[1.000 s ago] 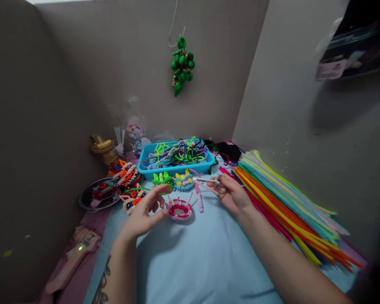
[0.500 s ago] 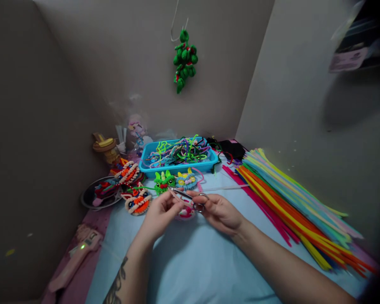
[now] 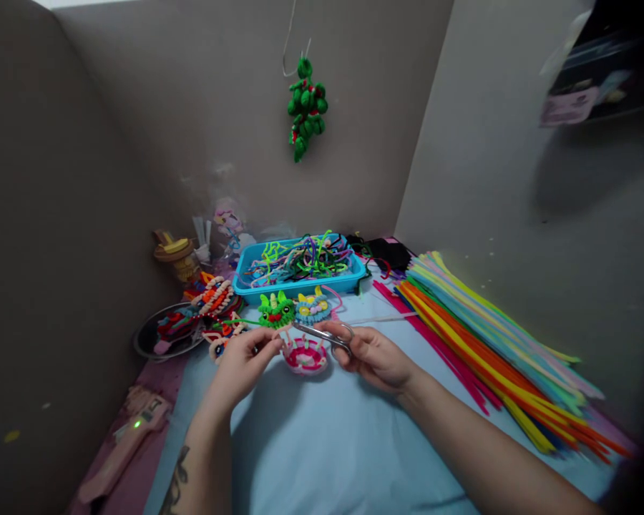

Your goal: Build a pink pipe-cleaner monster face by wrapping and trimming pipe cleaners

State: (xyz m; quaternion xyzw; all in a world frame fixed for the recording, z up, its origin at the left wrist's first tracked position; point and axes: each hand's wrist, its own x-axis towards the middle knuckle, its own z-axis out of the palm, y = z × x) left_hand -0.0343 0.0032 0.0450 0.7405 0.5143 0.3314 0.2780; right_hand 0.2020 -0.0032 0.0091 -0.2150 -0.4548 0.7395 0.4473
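Observation:
My right hand (image 3: 378,360) holds a pair of metal scissors (image 3: 322,333), fingers in the loops and blades pointing left. My left hand (image 3: 247,361) is closed in a pinch on a thin, pale pink pipe cleaner (image 3: 286,336) beside the blade tips. Between and just below the hands sits a round pink-and-white pipe-cleaner piece (image 3: 305,356) with short ends standing up from it. Beyond the hands lie a green dragon-like face (image 3: 277,310) and a light blue face with yellow ears (image 3: 312,307). An orange-and-cream face (image 3: 219,347) is partly hidden by my left hand.
A blue tray (image 3: 300,290) of tangled pipe-cleaner scraps stands at the back. Bundles of coloured pipe cleaners (image 3: 488,350) lie on the right. At left are a metal bowl (image 3: 139,343) and a pink glue gun (image 3: 123,450). A green figure (image 3: 307,107) hangs on the wall.
My left hand has moved left, away from the scissors, uncovering more of the round pink piece. The scissors stay in my right hand, and the whole view has shifted slightly.

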